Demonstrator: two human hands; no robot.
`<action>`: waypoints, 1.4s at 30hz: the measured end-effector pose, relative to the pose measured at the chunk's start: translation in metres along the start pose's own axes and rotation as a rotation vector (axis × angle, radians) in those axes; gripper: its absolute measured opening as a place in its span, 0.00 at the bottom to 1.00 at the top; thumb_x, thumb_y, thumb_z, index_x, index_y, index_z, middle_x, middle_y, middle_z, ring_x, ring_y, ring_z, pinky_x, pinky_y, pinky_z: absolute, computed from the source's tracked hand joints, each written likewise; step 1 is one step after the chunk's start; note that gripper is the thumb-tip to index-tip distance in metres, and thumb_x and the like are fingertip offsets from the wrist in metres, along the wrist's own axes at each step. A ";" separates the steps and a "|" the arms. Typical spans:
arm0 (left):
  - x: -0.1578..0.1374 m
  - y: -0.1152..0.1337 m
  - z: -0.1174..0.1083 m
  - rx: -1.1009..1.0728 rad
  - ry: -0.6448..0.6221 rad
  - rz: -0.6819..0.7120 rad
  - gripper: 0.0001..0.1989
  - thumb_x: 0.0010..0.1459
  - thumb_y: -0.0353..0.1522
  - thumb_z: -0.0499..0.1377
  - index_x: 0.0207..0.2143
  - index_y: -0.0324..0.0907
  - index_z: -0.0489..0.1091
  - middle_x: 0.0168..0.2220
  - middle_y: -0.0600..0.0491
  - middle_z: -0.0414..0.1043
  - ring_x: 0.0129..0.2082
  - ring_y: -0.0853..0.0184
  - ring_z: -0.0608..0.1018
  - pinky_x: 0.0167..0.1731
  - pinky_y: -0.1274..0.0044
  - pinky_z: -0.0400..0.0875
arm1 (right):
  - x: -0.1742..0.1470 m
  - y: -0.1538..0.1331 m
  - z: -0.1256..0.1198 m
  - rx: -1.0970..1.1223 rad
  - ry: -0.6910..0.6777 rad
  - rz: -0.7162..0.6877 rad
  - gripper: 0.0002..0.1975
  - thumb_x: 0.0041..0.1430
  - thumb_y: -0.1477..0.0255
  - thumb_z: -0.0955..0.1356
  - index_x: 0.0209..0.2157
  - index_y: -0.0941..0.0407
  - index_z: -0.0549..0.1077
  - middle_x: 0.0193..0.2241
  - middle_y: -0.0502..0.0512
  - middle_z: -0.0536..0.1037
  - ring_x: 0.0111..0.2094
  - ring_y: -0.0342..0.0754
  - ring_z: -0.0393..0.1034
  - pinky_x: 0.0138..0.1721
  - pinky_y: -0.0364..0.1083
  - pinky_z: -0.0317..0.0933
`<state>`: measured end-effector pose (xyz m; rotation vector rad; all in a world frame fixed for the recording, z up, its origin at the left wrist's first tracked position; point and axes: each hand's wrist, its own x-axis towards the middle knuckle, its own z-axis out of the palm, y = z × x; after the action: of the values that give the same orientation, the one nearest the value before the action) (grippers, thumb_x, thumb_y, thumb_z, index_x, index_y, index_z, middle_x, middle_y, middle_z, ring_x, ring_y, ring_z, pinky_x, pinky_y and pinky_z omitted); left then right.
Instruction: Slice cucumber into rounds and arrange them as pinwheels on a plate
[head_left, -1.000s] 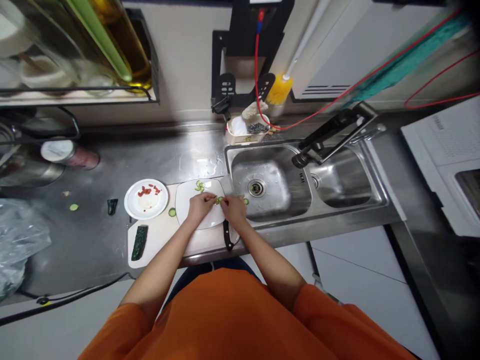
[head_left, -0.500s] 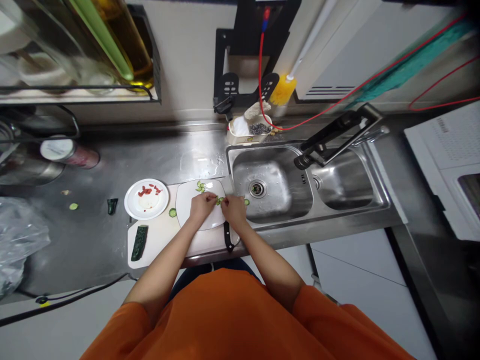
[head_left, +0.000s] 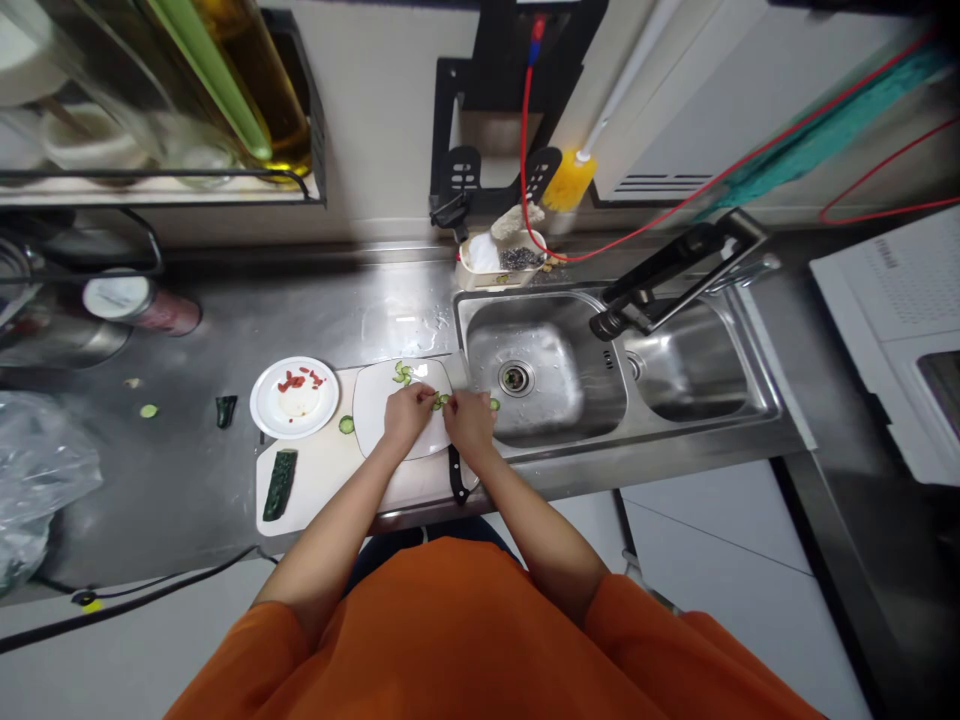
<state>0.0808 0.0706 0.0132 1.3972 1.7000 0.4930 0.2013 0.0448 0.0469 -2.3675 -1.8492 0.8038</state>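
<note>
Over a white square plate, my left hand pinches the left side of small green cucumber slices. My right hand is closed on their right side, its fingertips close to the left ones. A small cluster of cut cucumber pieces lies on the far part of the plate. The plate rests on a white cutting board. Beneath my right wrist shows the black handle of a knife; its blade is mostly hidden. A cucumber slice lies left of the plate.
A cucumber length lies on the board's left end. Behind it stands a round white plate with red bits. A cucumber end is on the steel counter. The sink with its faucet borders the board's right side.
The whole view has shifted very slightly. Both hands stay at the cucumber slices over the plate, with hardly any movement of the fingers.
</note>
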 end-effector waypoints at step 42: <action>-0.076 -0.075 -0.087 0.268 0.440 -0.140 0.15 0.55 0.38 0.56 0.41 0.42 0.75 0.36 0.49 0.76 0.34 0.63 0.76 0.40 0.74 0.67 | -0.044 0.013 0.007 0.052 0.003 -0.256 0.08 0.61 0.69 0.62 0.32 0.55 0.72 0.31 0.54 0.75 0.43 0.51 0.60 0.36 0.46 0.46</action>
<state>-0.0334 -0.0039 0.0334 1.4119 2.2719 0.5366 0.2029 -0.0012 0.0532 -2.0427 -2.0464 0.8083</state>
